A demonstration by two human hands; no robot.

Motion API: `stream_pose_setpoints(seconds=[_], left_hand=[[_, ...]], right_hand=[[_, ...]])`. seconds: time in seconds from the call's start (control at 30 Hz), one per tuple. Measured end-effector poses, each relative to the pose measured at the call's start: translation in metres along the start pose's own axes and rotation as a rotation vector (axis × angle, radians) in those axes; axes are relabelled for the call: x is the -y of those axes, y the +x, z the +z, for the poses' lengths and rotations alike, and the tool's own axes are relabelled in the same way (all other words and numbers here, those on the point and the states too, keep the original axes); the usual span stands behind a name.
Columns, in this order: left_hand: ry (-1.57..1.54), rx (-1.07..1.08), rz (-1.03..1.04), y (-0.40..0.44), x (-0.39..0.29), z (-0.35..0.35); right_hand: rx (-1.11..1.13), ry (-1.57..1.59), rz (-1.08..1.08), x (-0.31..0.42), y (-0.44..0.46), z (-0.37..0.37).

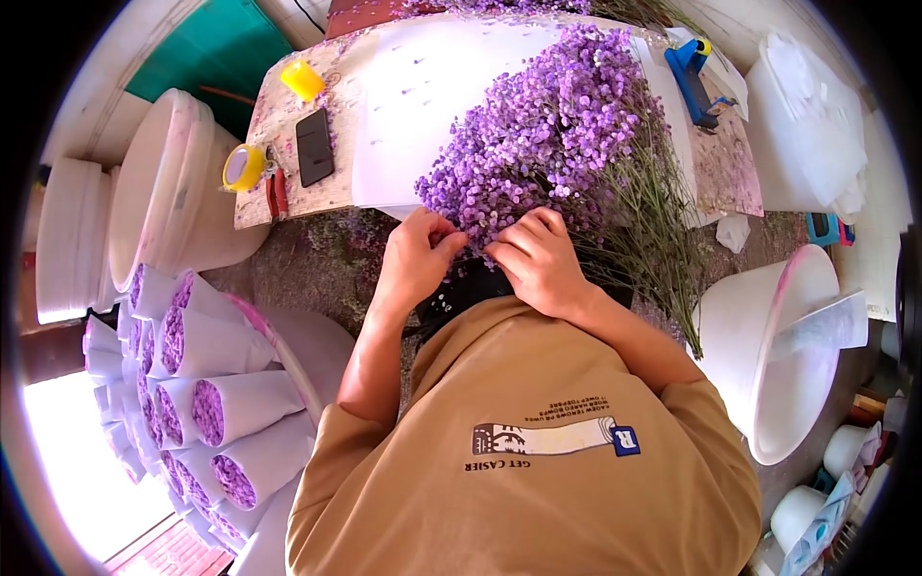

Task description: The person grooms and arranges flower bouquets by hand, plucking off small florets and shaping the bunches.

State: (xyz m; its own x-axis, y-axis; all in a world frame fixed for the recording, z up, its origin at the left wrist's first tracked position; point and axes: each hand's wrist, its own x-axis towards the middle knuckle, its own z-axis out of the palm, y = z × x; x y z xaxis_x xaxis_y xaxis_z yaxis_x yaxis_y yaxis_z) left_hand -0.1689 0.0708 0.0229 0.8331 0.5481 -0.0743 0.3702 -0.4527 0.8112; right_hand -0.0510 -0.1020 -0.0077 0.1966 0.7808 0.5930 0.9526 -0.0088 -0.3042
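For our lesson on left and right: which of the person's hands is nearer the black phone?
Left. In the picture, the left hand sits below and right of the black phone, at the purple flowers; the right hand, also there, is farther right.

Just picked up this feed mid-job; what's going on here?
A person has both hands at the near edge of a large bunch of purple flowers: the left hand and right hand close together, though what each grips is hard to see. The bunch lies over a white sheet, its green stems trailing past the table's near edge. Wrapped bunches crowd together at left.
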Motion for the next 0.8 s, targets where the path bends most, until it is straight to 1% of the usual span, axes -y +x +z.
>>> stream_pose_setpoints(seconds=[0.1, 0.17, 0.2, 0.27, 0.3, 0.33, 0.4, 0.43, 0.47, 0.53, 0.57, 0.7, 0.77, 0.8], left_hand=[[-0.081, -0.047, -0.002, -0.001, 0.002, 0.003], [-0.289, -0.204, 0.032, 0.002, -0.001, 0.004], [-0.288, -0.205, 0.031, 0.002, -0.003, 0.003], [-0.318, -0.030, 0.066, 0.002, -0.012, 0.000], [-0.205, -0.091, 0.305, 0.009, 0.000, 0.009], [-0.206, -0.091, 0.306, 0.010, -0.005, 0.009], [-0.012, -0.083, 0.386, 0.011, -0.018, 0.011], [0.078, -0.093, 0.368, 0.011, -0.028, 0.012], [0.076, -0.093, 0.368, 0.012, -0.030, 0.016], [0.378, -0.103, 0.336, 0.016, -0.029, 0.023], [0.422, -0.090, 0.324, 0.018, -0.027, 0.026], [0.411, -0.050, 0.313, 0.022, -0.018, 0.033], [0.181, -0.096, 0.303, 0.020, -0.018, 0.031], [0.182, -0.098, 0.302, 0.019, -0.017, 0.028]], right_hand=[[-0.014, 0.003, 0.000, 0.000, 0.000, 0.004], [-0.020, 0.006, -0.003, -0.001, -0.001, 0.006], [-0.023, 0.007, -0.004, -0.001, -0.001, 0.007], [-0.018, 0.008, -0.008, -0.002, -0.002, 0.008], [-0.015, 0.006, -0.012, -0.001, -0.002, 0.008], [-0.014, 0.005, -0.011, -0.001, -0.001, 0.007], [-0.006, -0.004, -0.015, 0.001, 0.000, 0.006], [-0.005, -0.006, -0.014, 0.002, -0.001, 0.005], [0.011, -0.015, -0.017, 0.002, -0.001, 0.005], [0.029, -0.027, -0.025, 0.003, 0.000, 0.004], [0.037, -0.030, -0.026, 0.003, 0.000, 0.003], [0.020, -0.032, -0.021, 0.001, -0.001, 0.005], [0.023, -0.027, -0.008, 0.001, -0.003, 0.006], [0.027, -0.023, -0.002, 0.000, -0.002, 0.007]])
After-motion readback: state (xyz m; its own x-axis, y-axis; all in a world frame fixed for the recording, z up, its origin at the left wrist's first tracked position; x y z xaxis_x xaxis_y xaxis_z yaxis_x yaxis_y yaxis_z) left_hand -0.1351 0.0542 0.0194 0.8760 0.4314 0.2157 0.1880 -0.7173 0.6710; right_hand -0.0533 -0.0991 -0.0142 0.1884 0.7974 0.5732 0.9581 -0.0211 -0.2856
